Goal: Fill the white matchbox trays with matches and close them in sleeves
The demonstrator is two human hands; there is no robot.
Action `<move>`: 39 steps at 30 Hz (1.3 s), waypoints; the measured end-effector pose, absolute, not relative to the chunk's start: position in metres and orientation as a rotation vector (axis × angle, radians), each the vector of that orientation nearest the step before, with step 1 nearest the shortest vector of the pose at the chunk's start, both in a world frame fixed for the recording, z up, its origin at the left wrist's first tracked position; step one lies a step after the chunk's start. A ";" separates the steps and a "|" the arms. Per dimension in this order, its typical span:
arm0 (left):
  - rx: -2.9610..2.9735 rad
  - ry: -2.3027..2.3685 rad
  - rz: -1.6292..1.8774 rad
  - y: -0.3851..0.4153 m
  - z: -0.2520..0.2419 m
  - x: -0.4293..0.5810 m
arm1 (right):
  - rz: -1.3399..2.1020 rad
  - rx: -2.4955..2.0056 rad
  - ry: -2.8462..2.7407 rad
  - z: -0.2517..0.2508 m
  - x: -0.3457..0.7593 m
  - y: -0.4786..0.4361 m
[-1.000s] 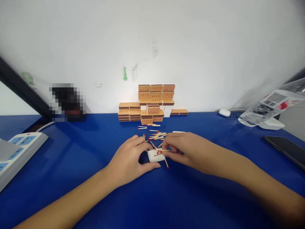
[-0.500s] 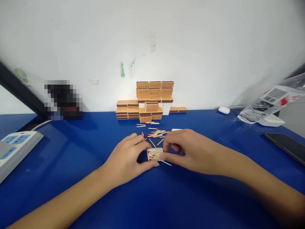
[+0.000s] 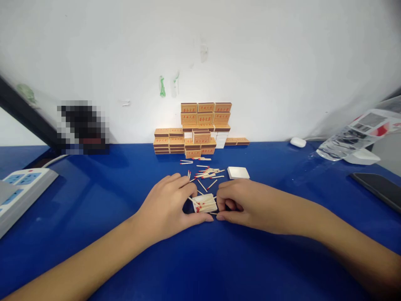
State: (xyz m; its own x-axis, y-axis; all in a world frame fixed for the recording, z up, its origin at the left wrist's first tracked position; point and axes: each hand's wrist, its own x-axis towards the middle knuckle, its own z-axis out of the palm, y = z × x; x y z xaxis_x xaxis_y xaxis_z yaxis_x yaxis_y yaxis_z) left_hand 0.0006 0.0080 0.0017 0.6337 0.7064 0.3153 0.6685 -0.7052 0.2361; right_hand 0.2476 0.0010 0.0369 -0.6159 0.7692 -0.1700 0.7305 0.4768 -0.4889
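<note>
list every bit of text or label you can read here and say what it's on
"安全火柴": red print on the middle matchbox in the second row down of the tall stack.
Other matchboxes: red characters, too small or blurred to read surely.
Clear bottle: a barcode and red marking, too blurred to read.
Power strip: nothing readable.
White tray by the hands: no print visible.

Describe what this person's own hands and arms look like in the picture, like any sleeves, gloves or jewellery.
The left hand and right hand wear no gloves, and no rings show. The left forearm and right forearm show no sleeves, watch or bracelet.
</note>
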 end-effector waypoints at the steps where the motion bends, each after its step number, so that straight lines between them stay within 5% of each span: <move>1: 2.752 1.158 0.600 0.008 0.002 0.000 | 0.826 -1.343 -2.640 0.038 0.248 0.001; 11: 2.805 1.168 0.657 0.003 0.005 0.003 | 0.730 -1.437 -2.653 0.046 0.251 -0.001; 21: 2.770 1.043 0.608 -0.002 0.008 0.005 | 0.989 -1.607 -2.115 0.032 0.223 -0.002; 32: 2.635 0.906 0.476 0.005 0.028 -0.009 | 0.739 -1.567 -2.222 0.033 0.224 -0.004; 39: 2.475 0.895 0.335 0.011 0.043 -0.017 | 0.868 -1.571 -2.292 0.035 0.223 -0.008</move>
